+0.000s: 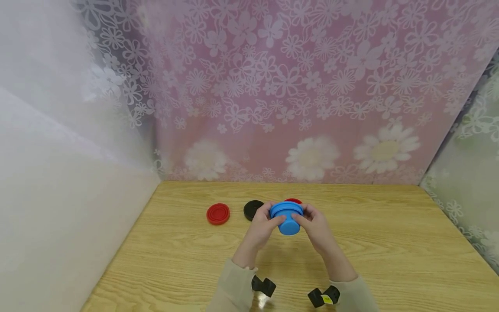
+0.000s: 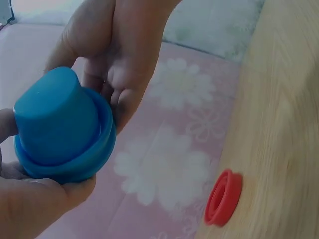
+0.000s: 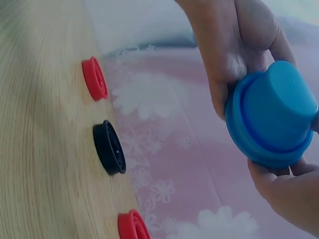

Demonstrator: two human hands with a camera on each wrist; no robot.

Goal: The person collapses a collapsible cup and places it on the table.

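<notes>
A blue collapsible cup [image 1: 289, 223], partly pulled out with its narrow base facing me, is held off the table between both hands. My left hand [image 1: 260, 229] grips the left side, thumb on the cup's body and fingers behind the wide rim. From the right, my right hand [image 1: 317, 229] grips it in the same way. Both wrist views show the stepped blue wall [image 2: 60, 124] and its thick rim [image 3: 239, 117]. The fingertips behind the rim are partly hidden.
Behind the cup, flattened discs lie on the wooden table [image 1: 175, 260]: a red one [image 1: 218, 213] at left, a black one [image 1: 252, 209] in the middle, another red one [image 1: 293, 200] mostly hidden by the cup. A floral curtain [image 1: 273, 86] hangs at the table's back edge.
</notes>
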